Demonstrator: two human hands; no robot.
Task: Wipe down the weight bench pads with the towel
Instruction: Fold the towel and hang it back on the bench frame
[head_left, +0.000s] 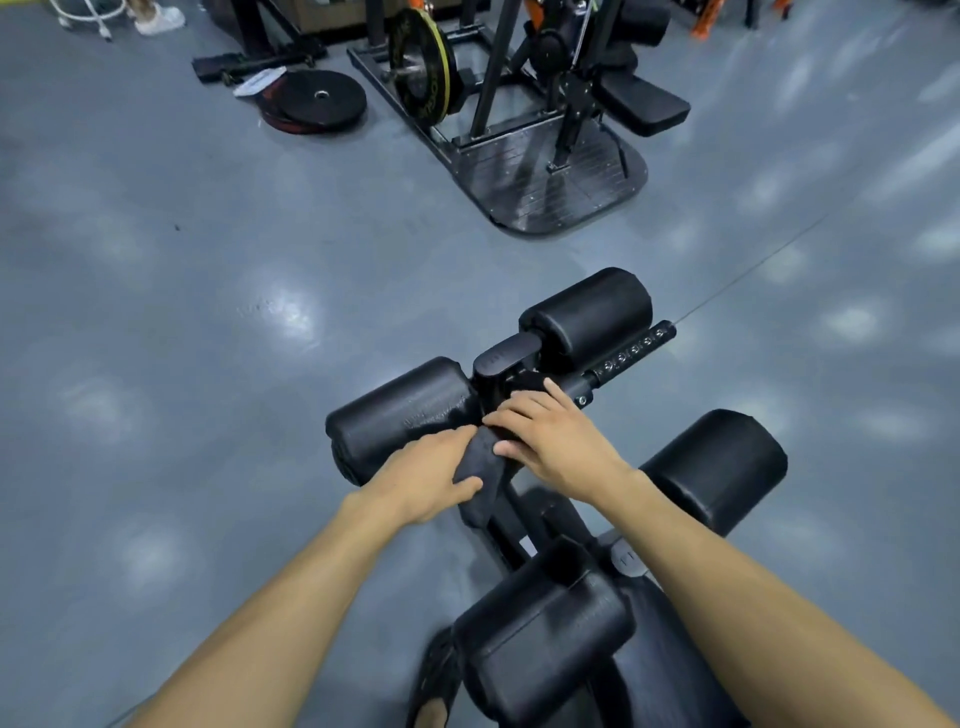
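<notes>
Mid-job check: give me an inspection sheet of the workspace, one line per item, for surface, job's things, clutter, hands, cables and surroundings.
Surface: grey glossy floor, with light glare patches.
Job's things: dark towel bunched on the bench frame between the roller pads; far left pad, far right pad, near right pad, near left pad, all black.
Clutter: weight plates stacked flat on the floor, with a white item lying on them.
Hands: left hand grips the towel; right hand rests on its upper end, fingers straight.
Cables: nothing seen for certain; a thin line crosses the floor.
Surroundings: machine with a yellow-rimmed plate loaded; someone's shoes at top left.
</notes>
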